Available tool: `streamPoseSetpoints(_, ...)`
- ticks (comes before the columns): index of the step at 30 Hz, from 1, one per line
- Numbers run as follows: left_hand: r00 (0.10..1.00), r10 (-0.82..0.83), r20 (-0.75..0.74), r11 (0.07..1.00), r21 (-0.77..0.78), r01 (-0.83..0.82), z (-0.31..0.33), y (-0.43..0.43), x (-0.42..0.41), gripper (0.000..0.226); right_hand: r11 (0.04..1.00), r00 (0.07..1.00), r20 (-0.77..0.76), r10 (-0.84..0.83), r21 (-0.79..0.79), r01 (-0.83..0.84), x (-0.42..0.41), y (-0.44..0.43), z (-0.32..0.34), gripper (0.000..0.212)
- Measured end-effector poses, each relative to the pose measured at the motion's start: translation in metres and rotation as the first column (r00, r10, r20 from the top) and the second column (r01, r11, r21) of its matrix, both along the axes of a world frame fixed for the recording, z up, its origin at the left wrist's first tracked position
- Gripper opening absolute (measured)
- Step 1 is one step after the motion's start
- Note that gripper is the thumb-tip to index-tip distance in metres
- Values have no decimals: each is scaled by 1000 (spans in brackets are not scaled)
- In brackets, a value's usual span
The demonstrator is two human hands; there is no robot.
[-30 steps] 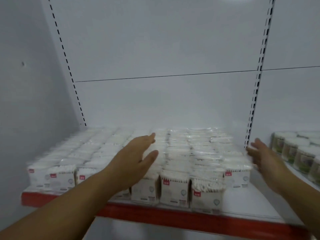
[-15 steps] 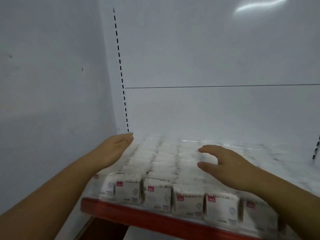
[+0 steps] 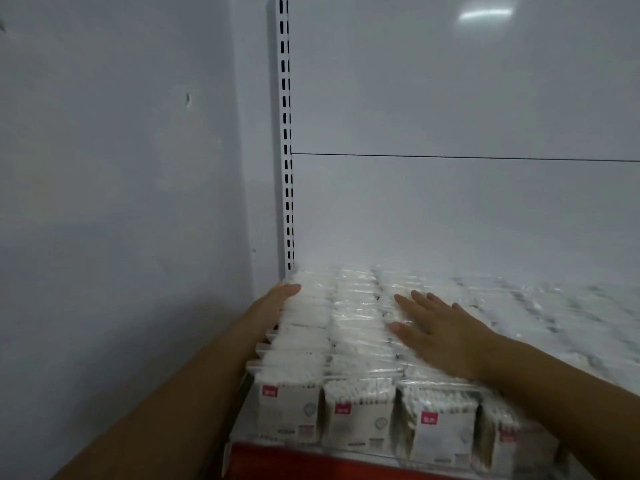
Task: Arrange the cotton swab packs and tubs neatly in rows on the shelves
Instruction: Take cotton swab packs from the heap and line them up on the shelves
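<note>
Two open hands touch the swab packs [image 3: 360,419] on the shelf [image 3: 311,463] — left hand [image 3: 273,306] flat against the leftmost row's side, right hand [image 3: 446,337] spread, fingers straight, on the tops.

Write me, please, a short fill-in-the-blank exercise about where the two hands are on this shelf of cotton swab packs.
1. The right hand lies flat on ____ of the cotton swab packs.
2. The left hand presses against the rows from the ____ side.
3. The shelf's front edge is coloured ____.

Missing words: top; left; red.
</note>
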State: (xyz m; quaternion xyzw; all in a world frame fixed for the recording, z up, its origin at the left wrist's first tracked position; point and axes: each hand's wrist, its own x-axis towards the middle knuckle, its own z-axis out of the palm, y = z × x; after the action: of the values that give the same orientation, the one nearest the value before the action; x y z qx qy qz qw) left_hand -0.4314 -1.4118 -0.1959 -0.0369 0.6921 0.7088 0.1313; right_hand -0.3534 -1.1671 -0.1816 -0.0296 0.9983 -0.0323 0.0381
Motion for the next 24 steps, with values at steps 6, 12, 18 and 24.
streamPoseSetpoints(6, 994, 39, -104, 999, -12, -40, -22, 10, -28, 46, 1000, 1000, -8, -19, -14, 19, 0, 0, -2, 74)
streamPoseSetpoints(12, 988, 46, -150, 998, 57, -38, -32, 16, -40, 43, 998, 1000, -15, -21, -62, 20, 0, 2, -3, 69)
streamPoseSetpoints(18, 997, 30, -75, 1000, -8, -30, -30, -1, -37, 24, 991, 999, -27, -36, -129, 32, 0, 2, -3, 64)
streamPoseSetpoints(24, 971, -84, -224, 995, 28, 92, -17, 7, -28, 43, 927, 995, -25, -93, -368, 78, 11, -5, 21, 70)
